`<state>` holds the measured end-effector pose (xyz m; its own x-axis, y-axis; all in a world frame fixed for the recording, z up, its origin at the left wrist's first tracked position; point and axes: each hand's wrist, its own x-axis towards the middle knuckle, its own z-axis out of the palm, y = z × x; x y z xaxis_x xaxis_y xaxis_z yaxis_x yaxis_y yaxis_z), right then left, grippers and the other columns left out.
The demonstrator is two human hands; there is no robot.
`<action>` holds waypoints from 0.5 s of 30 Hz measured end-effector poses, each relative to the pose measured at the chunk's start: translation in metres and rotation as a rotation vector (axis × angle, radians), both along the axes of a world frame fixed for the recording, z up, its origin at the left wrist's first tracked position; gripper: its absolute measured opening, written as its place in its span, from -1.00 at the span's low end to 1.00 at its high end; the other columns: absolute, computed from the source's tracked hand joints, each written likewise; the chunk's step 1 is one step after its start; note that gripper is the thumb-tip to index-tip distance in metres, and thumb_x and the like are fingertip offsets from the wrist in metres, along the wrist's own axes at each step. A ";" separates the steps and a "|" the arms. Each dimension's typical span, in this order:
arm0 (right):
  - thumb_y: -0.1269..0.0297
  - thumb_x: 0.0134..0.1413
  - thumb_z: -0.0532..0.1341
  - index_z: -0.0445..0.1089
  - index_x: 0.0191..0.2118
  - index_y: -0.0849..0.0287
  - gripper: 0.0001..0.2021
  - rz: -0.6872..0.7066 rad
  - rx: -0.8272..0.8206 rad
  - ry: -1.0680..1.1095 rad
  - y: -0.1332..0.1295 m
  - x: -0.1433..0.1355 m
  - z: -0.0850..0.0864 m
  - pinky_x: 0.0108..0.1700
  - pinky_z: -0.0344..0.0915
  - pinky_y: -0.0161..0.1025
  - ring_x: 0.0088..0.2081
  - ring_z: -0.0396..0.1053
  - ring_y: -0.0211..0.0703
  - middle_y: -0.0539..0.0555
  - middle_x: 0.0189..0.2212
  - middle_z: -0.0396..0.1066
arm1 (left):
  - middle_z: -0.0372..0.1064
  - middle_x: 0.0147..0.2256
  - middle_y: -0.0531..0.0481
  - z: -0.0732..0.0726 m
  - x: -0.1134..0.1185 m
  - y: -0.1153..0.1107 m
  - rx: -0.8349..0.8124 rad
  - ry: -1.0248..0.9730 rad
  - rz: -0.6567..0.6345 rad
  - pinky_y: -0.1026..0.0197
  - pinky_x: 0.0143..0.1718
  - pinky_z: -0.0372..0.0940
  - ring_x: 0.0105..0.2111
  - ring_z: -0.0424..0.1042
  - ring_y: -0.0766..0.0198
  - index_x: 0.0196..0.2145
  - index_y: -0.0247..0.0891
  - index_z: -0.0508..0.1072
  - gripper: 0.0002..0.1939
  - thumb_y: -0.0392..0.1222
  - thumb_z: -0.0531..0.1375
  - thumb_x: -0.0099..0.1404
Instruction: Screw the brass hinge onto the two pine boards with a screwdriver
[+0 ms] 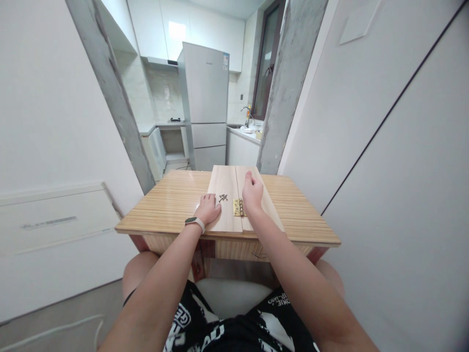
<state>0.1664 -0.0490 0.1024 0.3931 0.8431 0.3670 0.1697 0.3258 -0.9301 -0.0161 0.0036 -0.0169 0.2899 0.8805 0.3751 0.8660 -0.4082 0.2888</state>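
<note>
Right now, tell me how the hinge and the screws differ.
The hinge is bright gold; the screws look dark.
The hinge is one broad piece, partly hidden by the right hand; the screws are small and lie loose in a cluster.
The hinge sits at the seam between the two boards; the screws lie on the left board alone.
Both rest on pale wood.

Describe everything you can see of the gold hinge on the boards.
The hinge is gold-coloured and shiny, apparently metal. It lies opened out across the seam between the left board and the right board, its barrel running roughly along that seam. The left leaf shows small marks, too small to make out. The right hand and wrist partly hide the right leaf; whether they touch it is unclear.
</note>
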 end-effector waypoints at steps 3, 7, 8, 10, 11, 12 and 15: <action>-0.14 0.24 0.18 0.01 -0.55 0.00 -0.50 0.042 -0.055 0.089 0.001 0.008 0.005 -0.51 -0.04 -0.21 -0.57 0.00 -0.23 -0.10 -0.69 0.01 | 0.37 0.24 -0.37 -0.001 0.000 0.001 0.005 0.004 -0.001 -0.06 0.39 0.03 0.30 0.26 -0.12 0.25 -0.39 0.34 -0.52 -0.11 0.09 0.47; -0.03 0.04 0.39 0.00 -0.60 0.02 -0.45 0.689 -0.239 0.060 0.007 0.032 0.011 -0.55 -0.13 -0.26 -0.62 -0.11 -0.34 -0.16 -0.71 -0.04 | 0.38 0.23 -0.38 -0.001 0.001 0.000 0.009 -0.001 0.000 -0.07 0.39 0.03 0.29 0.27 -0.12 0.25 -0.41 0.34 -0.51 -0.12 0.10 0.46; -0.07 0.04 0.39 0.01 -0.61 0.03 -0.44 0.707 -0.219 0.080 0.009 0.036 0.011 -0.55 -0.13 -0.27 -0.63 -0.11 -0.36 -0.16 -0.71 -0.04 | 0.37 0.23 -0.38 -0.001 0.001 0.000 0.008 -0.003 0.001 -0.06 0.39 0.03 0.29 0.27 -0.12 0.25 -0.40 0.34 -0.51 -0.12 0.10 0.46; -0.18 0.07 0.37 0.08 -0.60 0.05 -0.43 0.617 -0.148 0.110 0.012 0.039 0.010 -0.54 -0.05 -0.28 -0.63 -0.03 -0.35 -0.13 -0.69 0.05 | 0.37 0.24 -0.36 0.000 0.001 -0.001 0.004 -0.010 0.008 -0.06 0.39 0.04 0.30 0.26 -0.11 0.25 -0.38 0.34 -0.51 -0.12 0.11 0.46; -0.23 0.09 0.34 0.12 -0.58 0.06 -0.43 0.538 -0.119 0.114 0.013 0.039 0.009 -0.53 0.00 -0.27 -0.62 0.03 -0.33 -0.10 -0.68 0.12 | 0.37 0.24 -0.36 0.000 0.001 -0.001 0.001 -0.013 0.011 -0.06 0.39 0.04 0.30 0.26 -0.12 0.25 -0.38 0.34 -0.51 -0.11 0.11 0.46; -0.28 0.10 0.32 0.17 -0.56 0.07 -0.43 0.462 -0.103 0.111 0.014 0.036 0.007 -0.52 0.05 -0.27 -0.61 0.10 -0.32 -0.08 -0.66 0.18 | 0.37 0.24 -0.36 0.001 0.001 -0.002 0.000 -0.015 0.012 -0.06 0.38 0.05 0.30 0.26 -0.12 0.25 -0.38 0.34 -0.51 -0.11 0.11 0.46; -0.40 0.11 0.27 0.20 -0.52 0.07 -0.39 0.252 -0.095 0.105 0.013 0.025 0.003 -0.52 0.07 -0.25 -0.58 0.14 -0.29 -0.06 -0.63 0.23 | 0.37 0.24 -0.37 0.002 0.001 -0.002 0.005 -0.011 0.006 -0.06 0.38 0.05 0.30 0.26 -0.13 0.25 -0.40 0.35 -0.51 -0.11 0.10 0.46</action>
<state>0.1911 -0.0356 0.1055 0.1988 0.9477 0.2497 -0.0047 0.2557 -0.9667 -0.0150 0.0013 -0.0150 0.2801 0.8805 0.3824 0.8653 -0.4041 0.2966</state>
